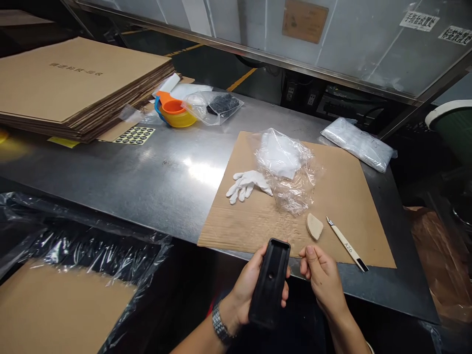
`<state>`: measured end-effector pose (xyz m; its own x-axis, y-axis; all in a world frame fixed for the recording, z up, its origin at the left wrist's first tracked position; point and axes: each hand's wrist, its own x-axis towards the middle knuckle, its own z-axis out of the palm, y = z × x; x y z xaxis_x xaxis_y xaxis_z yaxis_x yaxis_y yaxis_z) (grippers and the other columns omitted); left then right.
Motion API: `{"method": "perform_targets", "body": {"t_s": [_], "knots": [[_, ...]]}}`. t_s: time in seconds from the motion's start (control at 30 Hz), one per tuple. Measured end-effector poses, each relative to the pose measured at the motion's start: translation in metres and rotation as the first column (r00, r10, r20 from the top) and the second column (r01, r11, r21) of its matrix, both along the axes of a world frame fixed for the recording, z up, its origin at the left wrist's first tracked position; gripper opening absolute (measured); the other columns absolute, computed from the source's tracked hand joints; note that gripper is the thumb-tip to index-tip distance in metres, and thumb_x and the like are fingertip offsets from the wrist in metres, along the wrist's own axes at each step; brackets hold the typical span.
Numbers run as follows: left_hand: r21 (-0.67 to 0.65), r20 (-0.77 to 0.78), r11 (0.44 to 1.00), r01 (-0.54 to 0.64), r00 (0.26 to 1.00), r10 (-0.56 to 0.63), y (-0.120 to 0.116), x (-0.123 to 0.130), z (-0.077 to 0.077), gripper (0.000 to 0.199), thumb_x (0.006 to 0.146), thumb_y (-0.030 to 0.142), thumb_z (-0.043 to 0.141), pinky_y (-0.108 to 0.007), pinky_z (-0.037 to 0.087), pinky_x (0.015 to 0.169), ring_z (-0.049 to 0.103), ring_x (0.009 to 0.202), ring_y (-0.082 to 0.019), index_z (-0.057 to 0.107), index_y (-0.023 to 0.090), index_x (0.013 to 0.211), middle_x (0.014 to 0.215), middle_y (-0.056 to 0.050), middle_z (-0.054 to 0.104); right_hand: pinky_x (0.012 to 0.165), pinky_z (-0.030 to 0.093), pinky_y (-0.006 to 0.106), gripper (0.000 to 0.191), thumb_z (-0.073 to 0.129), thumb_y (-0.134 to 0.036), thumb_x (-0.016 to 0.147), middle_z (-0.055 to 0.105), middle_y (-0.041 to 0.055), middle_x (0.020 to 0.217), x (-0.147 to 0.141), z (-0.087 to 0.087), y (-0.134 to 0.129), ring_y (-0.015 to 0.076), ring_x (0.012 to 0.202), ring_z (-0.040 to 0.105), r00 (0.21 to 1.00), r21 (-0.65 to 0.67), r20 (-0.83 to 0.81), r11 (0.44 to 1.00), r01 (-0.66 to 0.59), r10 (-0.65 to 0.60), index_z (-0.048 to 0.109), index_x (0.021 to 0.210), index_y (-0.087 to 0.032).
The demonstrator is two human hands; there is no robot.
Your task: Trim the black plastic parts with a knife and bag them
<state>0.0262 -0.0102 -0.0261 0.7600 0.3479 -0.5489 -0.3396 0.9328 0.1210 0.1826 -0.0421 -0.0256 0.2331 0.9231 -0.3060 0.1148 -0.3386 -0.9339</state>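
Observation:
My left hand (243,290) is wrapped round a long black tray-like part (270,287), which has a shallow recess and a small hole in its middle. Just to the right, my right hand (323,278) is closed with the thumb pressed on the curled fingers; anything between them is hidden. Past the right fingertips a beige wedge-shaped pad (314,226) lies on a cardboard sheet (342,191). A pale craft knife (346,245) marked A26 rests to its right. Farther back are a white glove (248,186) and a crumpled clear plastic bag (287,162) with white material inside.
A tall stack of flat cardboard (84,78) stands on the metal table (158,172) at left. Nearby are a sticker sheet (134,135), nested yellow and orange tape rolls (177,115) and a bagged black item (223,104). A plastic-wrapped white pack (359,144) lies at back right.

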Motion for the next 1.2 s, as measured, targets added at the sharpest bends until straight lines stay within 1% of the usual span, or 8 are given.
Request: {"method": "perform_targets", "body": {"t_s": [0.23,0.4,0.57,0.67,0.73,0.9,1.0,1.2], "knots": [[0.006,-0.056,0.999,-0.049,0.997,0.049,0.006,-0.001,-0.001,0.065,0.084,0.061,0.029,-0.024,0.047,0.043,0.059,0.044,-0.015,0.064,0.008,0.074,0.058,-0.008,0.064,0.049,0.035,0.021,0.038,0.039,-0.051,0.09,0.051,-0.0035,0.055,-0.003,0.004,-0.001,0.0087,0.048,0.044,0.996,-0.025,0.052,0.997,-0.068,0.069,0.054,0.079,-0.018],[0.149,-0.242,0.958,-0.244,0.931,0.275,0.02,0.005,0.004,0.052,0.082,0.058,0.044,-0.021,0.048,0.051,0.063,0.051,-0.014,0.063,0.009,0.078,0.064,-0.008,0.068,0.052,0.037,0.022,0.036,0.038,-0.05,0.09,0.052,-0.0029,0.059,0.004,0.006,0.016,0.0101,0.052,0.045,0.985,0.004,0.142,0.995,-0.098,0.097,0.055,0.088,-0.018],[0.219,-0.274,0.912,-0.347,0.875,0.399,0.041,0.016,0.008,0.048,0.079,0.056,0.051,-0.024,0.051,0.058,0.064,0.058,-0.015,0.064,0.009,0.081,0.07,-0.008,0.07,0.057,0.041,0.025,0.035,0.038,-0.047,0.091,0.055,-0.0002,0.064,0.011,0.02,0.041,0.0131,0.058,0.051,0.939,0.067,0.314,0.983,-0.171,0.142,0.056,0.097,-0.018],[0.261,-0.308,0.844,-0.468,0.788,0.532,0.048,0.021,0.009,0.041,0.077,0.05,0.058,-0.029,0.052,0.074,0.067,0.08,-0.02,0.066,0.012,0.09,0.083,-0.009,0.072,0.072,0.046,0.03,0.045,0.052,-0.046,0.084,0.063,0.0076,0.094,0.004,0.025,0.048,0.0196,0.083,0.059,0.878,0.076,0.392,0.941,-0.33,0.276,0.052,0.118,-0.018],[0.286,-0.289,0.812,-0.509,0.762,0.579,0.05,0.022,0.011,0.034,0.077,0.041,0.062,-0.031,0.046,0.09,0.061,0.102,-0.022,0.066,0.016,0.099,0.1,-0.008,0.07,0.085,0.045,0.036,0.063,0.062,-0.045,0.077,0.055,0.0107,0.121,-0.005,0.023,0.05,0.0246,0.103,0.054,0.846,0.074,0.392,0.905,-0.419,0.36,0.042,0.132,-0.021],[0.322,-0.107,0.817,-0.478,0.839,0.533,0.05,0.012,0.016,0.037,0.079,0.023,0.061,-0.031,0.026,0.108,0.039,0.127,-0.021,0.061,0.019,0.116,0.13,-0.006,0.055,0.099,0.037,0.04,0.058,0.057,-0.042,0.083,0.053,0.0092,0.127,-0.024,0.013,0.055,0.0229,0.116,0.049,0.944,0.1,-0.023,0.94,-0.326,0.33,0.038,0.134,-0.023],[0.367,-0.163,0.832,-0.416,0.852,0.497,0.044,0.002,0.016,0.044,0.078,0.022,0.06,-0.036,0.02,0.11,0.035,0.13,-0.023,0.055,0.023,0.123,0.136,-0.004,0.048,0.099,0.038,0.039,0.056,0.06,-0.043,0.08,0.057,0.0088,0.123,-0.028,0.013,0.056,0.0229,0.114,0.052,0.92,0.099,-0.328,0.976,-0.193,0.215,0.043,0.129,-0.024],[0.427,-0.121,0.862,-0.271,0.928,0.352,0.02,-0.012,0.031,0.045,0.074,0.019,0.063,-0.034,0.022,0.109,0.036,0.129,-0.023,0.059,0.024,0.119,0.131,-0.004,0.054,0.098,0.038,0.038,0.062,0.065,-0.051,0.073,0.054,0.0076,0.124,-0.028,0.019,0.042,0.0245,0.114,0.05,0.876,0.123,-0.469,0.99,-0.063,0.114,0.044,0.126,-0.026]]}}
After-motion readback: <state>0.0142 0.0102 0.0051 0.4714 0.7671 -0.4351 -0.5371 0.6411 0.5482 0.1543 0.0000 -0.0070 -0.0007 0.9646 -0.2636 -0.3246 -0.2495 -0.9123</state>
